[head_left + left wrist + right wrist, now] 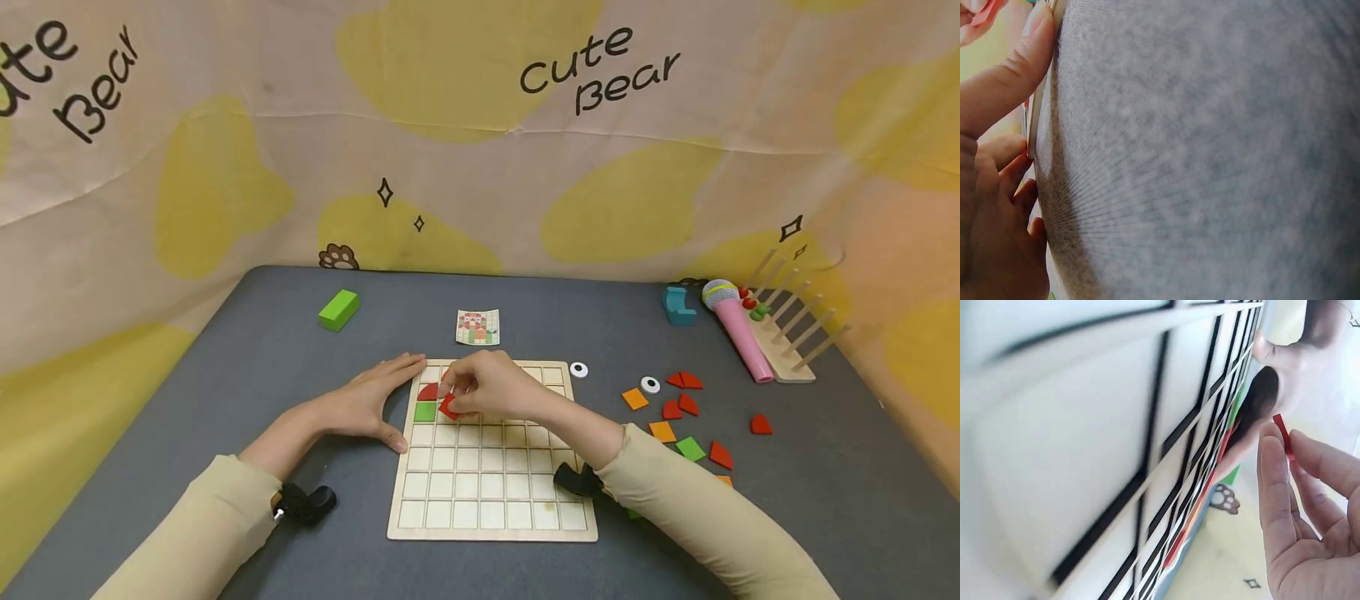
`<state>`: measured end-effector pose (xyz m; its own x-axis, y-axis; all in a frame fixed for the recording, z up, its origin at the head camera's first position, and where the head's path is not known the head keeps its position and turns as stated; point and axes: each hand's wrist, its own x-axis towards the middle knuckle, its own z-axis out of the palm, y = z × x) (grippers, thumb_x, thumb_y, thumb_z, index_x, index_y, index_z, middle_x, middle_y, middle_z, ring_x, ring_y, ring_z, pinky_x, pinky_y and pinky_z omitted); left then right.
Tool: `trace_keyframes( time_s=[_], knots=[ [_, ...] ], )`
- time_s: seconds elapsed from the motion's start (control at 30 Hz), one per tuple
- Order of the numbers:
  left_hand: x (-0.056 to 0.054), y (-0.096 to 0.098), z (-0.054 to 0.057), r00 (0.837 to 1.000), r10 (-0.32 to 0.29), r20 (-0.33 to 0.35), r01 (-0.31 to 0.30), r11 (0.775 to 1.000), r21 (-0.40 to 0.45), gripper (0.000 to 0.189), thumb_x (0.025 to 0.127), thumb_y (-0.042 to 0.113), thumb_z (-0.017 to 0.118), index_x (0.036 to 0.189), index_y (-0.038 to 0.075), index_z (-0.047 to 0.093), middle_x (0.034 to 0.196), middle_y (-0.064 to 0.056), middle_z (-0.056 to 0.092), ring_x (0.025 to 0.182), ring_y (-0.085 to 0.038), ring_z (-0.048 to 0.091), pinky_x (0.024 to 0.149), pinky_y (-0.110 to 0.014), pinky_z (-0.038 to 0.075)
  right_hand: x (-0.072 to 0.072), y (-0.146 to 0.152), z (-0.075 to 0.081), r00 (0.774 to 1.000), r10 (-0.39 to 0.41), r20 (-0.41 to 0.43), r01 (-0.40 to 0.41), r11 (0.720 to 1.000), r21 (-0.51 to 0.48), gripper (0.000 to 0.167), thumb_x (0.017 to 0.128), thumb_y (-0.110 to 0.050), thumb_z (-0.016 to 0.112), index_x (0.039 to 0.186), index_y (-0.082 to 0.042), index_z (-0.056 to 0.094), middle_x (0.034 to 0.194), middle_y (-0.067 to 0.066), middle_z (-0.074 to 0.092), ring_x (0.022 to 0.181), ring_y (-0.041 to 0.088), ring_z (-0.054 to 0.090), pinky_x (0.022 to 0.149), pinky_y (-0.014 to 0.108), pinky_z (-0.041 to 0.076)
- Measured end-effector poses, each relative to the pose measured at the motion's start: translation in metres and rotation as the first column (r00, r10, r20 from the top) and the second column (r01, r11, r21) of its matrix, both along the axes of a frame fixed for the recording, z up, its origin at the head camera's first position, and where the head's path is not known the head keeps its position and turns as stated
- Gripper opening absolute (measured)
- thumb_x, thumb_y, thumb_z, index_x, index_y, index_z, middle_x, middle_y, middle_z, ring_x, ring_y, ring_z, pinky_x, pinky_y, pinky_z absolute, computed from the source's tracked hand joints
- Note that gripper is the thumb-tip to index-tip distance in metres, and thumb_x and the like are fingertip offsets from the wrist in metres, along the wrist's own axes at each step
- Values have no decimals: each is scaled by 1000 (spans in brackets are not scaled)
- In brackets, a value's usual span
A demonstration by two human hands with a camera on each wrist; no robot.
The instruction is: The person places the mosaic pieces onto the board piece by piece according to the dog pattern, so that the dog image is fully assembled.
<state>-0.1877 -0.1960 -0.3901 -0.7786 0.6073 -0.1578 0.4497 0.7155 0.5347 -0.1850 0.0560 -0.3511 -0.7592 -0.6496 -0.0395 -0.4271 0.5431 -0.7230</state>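
A wooden grid board (480,533) with white cells lies on the table. My right hand (491,385) pinches a red piece (1282,434) between thumb and fingertips, just above the board's upper left cells. Its exact shape is partly covered by the fingers. My left hand (367,398) rests at the board's left edge, fingers spread, with the thumb touching the side. In the board's left column sit a red rounded piece (428,392) and, below it, a green square piece (424,412). Other cells near the top are hidden behind the right hand.
Behind the board lies a small pattern card (477,327). A green block (340,310) is at the back left. To the right are loose red pieces (761,424), orange squares (634,399), white eye discs (578,370), a pink toy microphone (742,337), a pegged stand (795,367) and a blue toy (678,307).
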Motion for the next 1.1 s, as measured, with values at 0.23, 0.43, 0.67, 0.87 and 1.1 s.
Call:
trace_keyframes(
  time_s=[0.23, 0.43, 0.67, 0.87, 1.1],
  knots=[
    [0, -2, -1, 1000, -2, -1, 2, 1000, 4, 122, 63, 49, 89, 157, 8, 24, 166, -13, 21, 155, -40, 12, 121, -67, 14, 4, -22, 3, 997, -18, 78, 20, 1000, -24, 14, 81, -4, 76, 94, -10, 77, 81, 4, 76, 64, 2, 64, 60, 16, 52],
    [0, -2, -1, 1000, -1, 4, 1, 1000, 5, 123, 63, 49, 89, 158, 8, 23, 166, -12, 20, 155, -40, 12, 121, -68, 13, 7, -33, 2, 997, -30, 69, 27, 999, 33, 15, 80, -2, 75, 91, -13, 77, 77, 2, 76, 61, 0, 59, 57, 13, 45],
    [0, -2, -1, 1000, -4, 1, 4, 1000, 6, 122, 63, 48, 89, 157, 7, 24, 166, -13, 20, 155, -41, 13, 121, -67, 14, 10, -39, -2, 998, -37, 46, 33, 996, 82, 16, 77, 1, 76, 86, -12, 77, 70, 1, 74, 57, 0, 56, 58, 14, 42],
    [-1, -2, -3, 1000, -3, -1, 3, 1000, 8, 122, 63, 49, 89, 158, 9, 23, 167, -12, 20, 155, -41, 12, 121, -68, 14, 13, -41, -4, 998, -43, 51, 38, 995, 95, 8, 78, -2, 78, 83, -9, 76, 69, 3, 75, 55, 5, 61, 62, 15, 45],
    [-2, -2, -4, 1000, -6, -5, 6, 1000, 10, 122, 63, 49, 89, 157, 9, 23, 167, -11, 20, 155, -40, 12, 122, -66, 13, 16, -42, -5, 989, -72, 130, 62, 995, 75, 6, 79, -4, 79, 77, -6, 74, 68, 9, 75, 58, 20, 73, 50, 18, 52]
  ],
)
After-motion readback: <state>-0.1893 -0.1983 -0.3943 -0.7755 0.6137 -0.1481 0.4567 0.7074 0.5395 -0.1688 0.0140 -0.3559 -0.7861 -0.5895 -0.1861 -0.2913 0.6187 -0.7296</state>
